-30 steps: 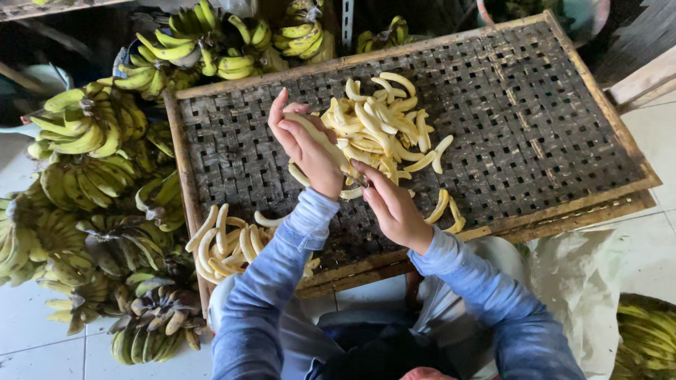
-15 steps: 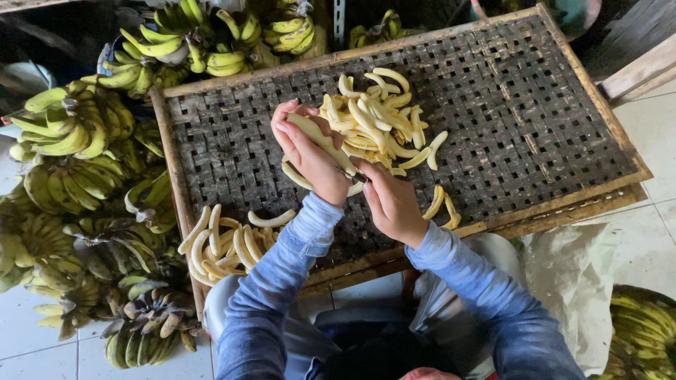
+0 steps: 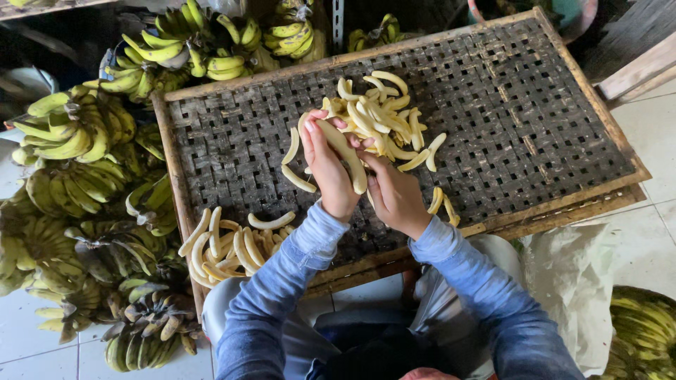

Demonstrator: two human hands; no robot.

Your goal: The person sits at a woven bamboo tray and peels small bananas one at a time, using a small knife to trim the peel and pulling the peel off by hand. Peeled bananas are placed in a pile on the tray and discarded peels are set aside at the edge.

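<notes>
1. Two hands meet over woven tray [image 3: 535, 141]: left hand [image 3: 327, 169] cradles a peeled banana [image 3: 345, 151]; right hand [image 3: 396, 193] closes on its lower end.
2. Banana looks soft, light, slippery, easily bruised; support along its length.

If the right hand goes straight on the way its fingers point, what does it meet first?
Probably the pile of peeled bananas on the woven tray; the right hand points up toward it, though depth is unclear.
</notes>
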